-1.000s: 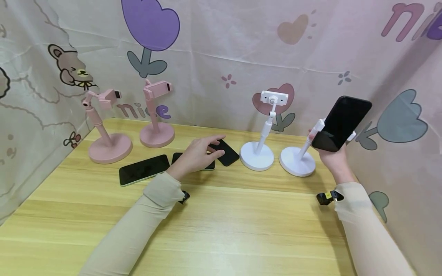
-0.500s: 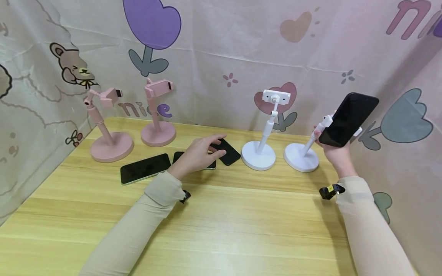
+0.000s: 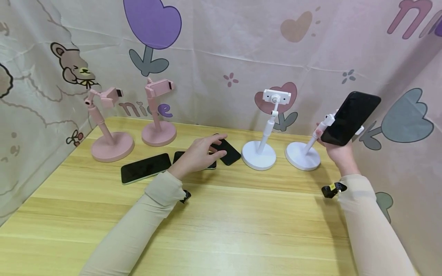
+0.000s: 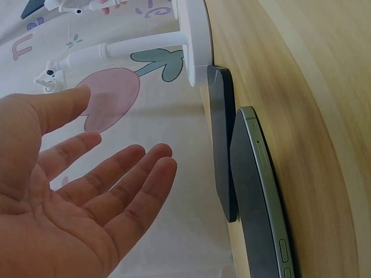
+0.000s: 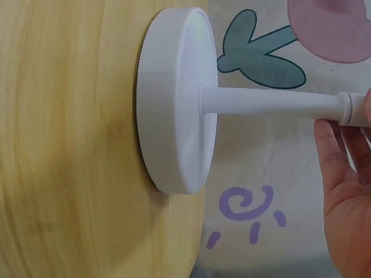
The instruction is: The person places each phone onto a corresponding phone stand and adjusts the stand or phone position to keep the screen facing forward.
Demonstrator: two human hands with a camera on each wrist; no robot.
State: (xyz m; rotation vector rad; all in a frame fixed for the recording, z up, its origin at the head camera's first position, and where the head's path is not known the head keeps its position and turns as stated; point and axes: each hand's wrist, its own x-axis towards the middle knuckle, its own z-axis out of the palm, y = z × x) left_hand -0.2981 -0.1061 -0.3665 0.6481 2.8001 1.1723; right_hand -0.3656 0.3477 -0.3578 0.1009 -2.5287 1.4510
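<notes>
At the right, my right hand (image 3: 340, 155) grips the collar on the pole of a white phone stand (image 5: 272, 102). Its round base (image 5: 197, 116) is at the table surface. A black phone (image 3: 351, 118) sits tilted in that stand's clamp and hides some of the fingers in the head view. My left hand (image 3: 197, 154) hovers with relaxed, spread fingers and holds nothing. Beneath and beside it lie two dark phones, one with a pale green edge (image 4: 261, 191) and a black one (image 3: 228, 152). Left of them lies another phone (image 3: 145, 168), screen up.
A second white phone stand (image 3: 259, 155), its clamp holding nothing, stands between my hands. Two pink phone stands (image 3: 112, 147) (image 3: 159, 134) stand at the back left. A printed cloth (image 3: 214, 46) hangs behind the wooden table (image 3: 221, 230) and along its sides.
The right hand has shifted the gripped white stand and its phone a little to the right and back, and the phone has risen slightly. The left hand has stayed in place.
</notes>
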